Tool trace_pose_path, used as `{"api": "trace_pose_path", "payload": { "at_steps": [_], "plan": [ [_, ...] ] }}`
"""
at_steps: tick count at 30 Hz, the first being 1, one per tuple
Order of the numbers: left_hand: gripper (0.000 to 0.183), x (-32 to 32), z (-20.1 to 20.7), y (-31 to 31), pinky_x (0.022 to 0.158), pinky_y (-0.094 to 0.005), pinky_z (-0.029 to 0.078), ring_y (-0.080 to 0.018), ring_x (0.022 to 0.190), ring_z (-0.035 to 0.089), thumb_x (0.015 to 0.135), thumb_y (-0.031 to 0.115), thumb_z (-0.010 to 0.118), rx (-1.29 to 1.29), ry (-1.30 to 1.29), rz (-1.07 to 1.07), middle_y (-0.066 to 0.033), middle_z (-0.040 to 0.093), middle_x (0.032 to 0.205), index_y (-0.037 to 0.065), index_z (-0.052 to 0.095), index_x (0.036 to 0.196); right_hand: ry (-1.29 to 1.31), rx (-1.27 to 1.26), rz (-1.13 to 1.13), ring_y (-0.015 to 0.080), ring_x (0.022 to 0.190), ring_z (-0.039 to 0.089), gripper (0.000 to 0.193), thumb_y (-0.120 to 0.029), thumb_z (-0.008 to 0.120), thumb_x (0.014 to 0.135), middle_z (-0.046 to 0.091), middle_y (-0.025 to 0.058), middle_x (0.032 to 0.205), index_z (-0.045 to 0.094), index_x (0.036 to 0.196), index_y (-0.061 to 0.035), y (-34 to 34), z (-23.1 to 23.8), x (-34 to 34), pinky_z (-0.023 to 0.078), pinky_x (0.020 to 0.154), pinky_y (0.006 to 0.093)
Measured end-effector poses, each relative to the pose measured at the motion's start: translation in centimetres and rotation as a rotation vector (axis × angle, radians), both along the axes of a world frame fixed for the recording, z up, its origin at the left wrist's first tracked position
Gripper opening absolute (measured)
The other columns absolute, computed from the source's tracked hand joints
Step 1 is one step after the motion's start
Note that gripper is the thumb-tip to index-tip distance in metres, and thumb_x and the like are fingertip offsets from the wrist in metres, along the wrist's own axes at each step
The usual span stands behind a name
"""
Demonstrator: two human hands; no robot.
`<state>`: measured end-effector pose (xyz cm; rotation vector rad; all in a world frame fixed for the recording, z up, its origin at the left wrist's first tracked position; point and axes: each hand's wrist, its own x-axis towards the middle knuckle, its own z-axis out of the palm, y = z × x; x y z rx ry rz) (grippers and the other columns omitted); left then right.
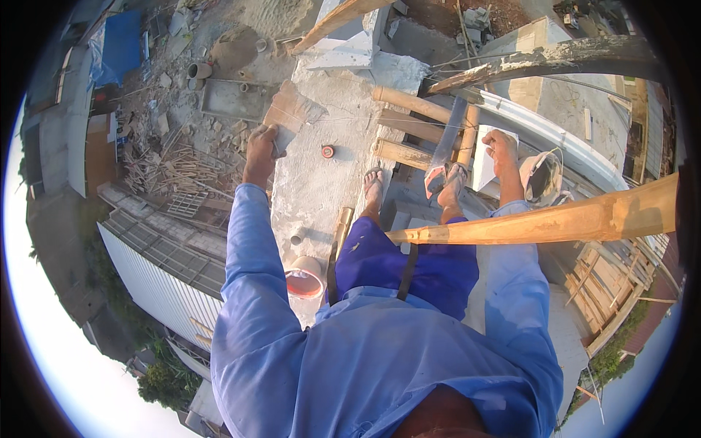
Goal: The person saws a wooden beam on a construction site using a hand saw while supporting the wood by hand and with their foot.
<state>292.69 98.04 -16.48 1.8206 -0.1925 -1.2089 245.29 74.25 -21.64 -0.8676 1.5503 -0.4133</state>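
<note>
I stand on the top of a grey concrete wall point(314, 182), high above the ground. My left hand point(261, 148) reaches out over the wall's left edge, gripping a flat brownish board-like piece point(293, 111) by its near end. My right hand point(501, 146) rests on the top of a white block point(484, 169) standing beside my right foot; its fingers curl over the block's upper edge. My feet in sandals point(374, 184) stand on the wall, next to short timber pieces point(409, 125).
A long wooden beam point(555, 220) crosses in front of my right thigh. A pink bucket point(304, 278) and a small red roll point(328, 151) sit on the wall. Rubble and timber scraps point(175, 168) lie far below left. A weathered pole point(555, 60) spans the upper right.
</note>
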Motion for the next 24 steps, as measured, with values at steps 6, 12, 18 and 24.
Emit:
{"api": "trace_pose_path", "payload": {
  "at_steps": [6, 12, 18, 24],
  "plan": [
    [0.019, -3.8, -2.8, -1.7, 0.057, -0.0411, 0.054, -0.0224, 0.074, 0.058, 0.085, 0.016, 0.051, -0.026, 0.110, 0.436, -0.0130, 0.057, 0.086, -0.001, 0.055, 0.093, -0.004, 0.038, 0.119, 0.0104, 0.061, 0.046, 0.013, -0.019, 0.058, 0.072, 0.055, 0.0008, 0.068, 0.059, 0.068, -0.0074, 1.7, 0.2, -0.9, 0.037, 0.060, 0.0265],
    [0.013, -7.3, -1.9, -6.8, 0.054, -0.0381, 0.048, -0.0247, 0.070, 0.057, 0.084, 0.010, 0.053, -0.063, 0.260, 0.894, -0.0145, 0.056, 0.082, -0.002, 0.053, 0.089, 0.161, -0.060, 0.474, 0.0135, 0.053, 0.046, 0.016, -0.016, 0.057, 0.070, 0.056, 0.0056, 0.060, 0.061, 0.063, -0.0020, 8.4, -4.2, -4.4, 0.035, 0.052, 0.0277],
    [0.014, -3.1, -3.5, -3.6, 0.044, -0.0313, 0.038, -0.0221, 0.060, 0.054, 0.086, 0.010, 0.051, -0.023, 0.252, 0.525, -0.0127, 0.056, 0.078, -0.003, 0.052, 0.092, 0.084, -0.145, 0.484, 0.0168, 0.056, 0.052, 0.017, -0.014, 0.054, 0.072, 0.059, 0.0083, 0.064, 0.063, 0.065, -0.0018, 8.2, -5.6, -3.9, 0.039, 0.054, 0.0303],
    [0.010, -3.1, -2.0, -2.9, 0.040, -0.0296, 0.034, -0.0191, 0.056, 0.050, 0.085, 0.008, 0.051, -0.045, 0.302, 0.690, -0.0101, 0.051, 0.071, -0.002, 0.050, 0.088, 0.255, 0.153, 0.337, 0.0171, 0.061, 0.056, 0.018, -0.015, 0.054, 0.073, 0.060, 0.0096, 0.065, 0.066, 0.073, -0.0019, 6.5, -3.6, 0.1, 0.043, 0.057, 0.0314]
  ]
}}
